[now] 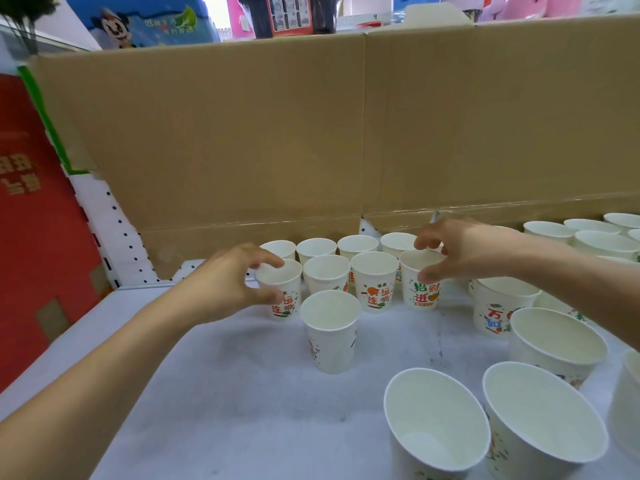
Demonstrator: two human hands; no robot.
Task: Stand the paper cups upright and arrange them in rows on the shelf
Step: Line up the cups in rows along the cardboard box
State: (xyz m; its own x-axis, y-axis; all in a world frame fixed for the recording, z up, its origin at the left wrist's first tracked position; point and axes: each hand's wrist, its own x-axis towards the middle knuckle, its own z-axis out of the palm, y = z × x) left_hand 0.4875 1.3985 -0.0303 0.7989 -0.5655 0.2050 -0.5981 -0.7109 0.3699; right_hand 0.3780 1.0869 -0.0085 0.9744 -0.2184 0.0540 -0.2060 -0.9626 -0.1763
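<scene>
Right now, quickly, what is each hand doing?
Left hand: grips the left-end cup of the second row.
Right hand: pinches the right-end cup at its rim.

A tall brown cardboard sheet (242, 133) stands along the far side of the white shelf (242, 393), with a white perforated back panel (117, 230) and a red carton (31, 237) at the left, and a blue package (145, 22) and pink packages (519, 5) brightly lit above.
</scene>
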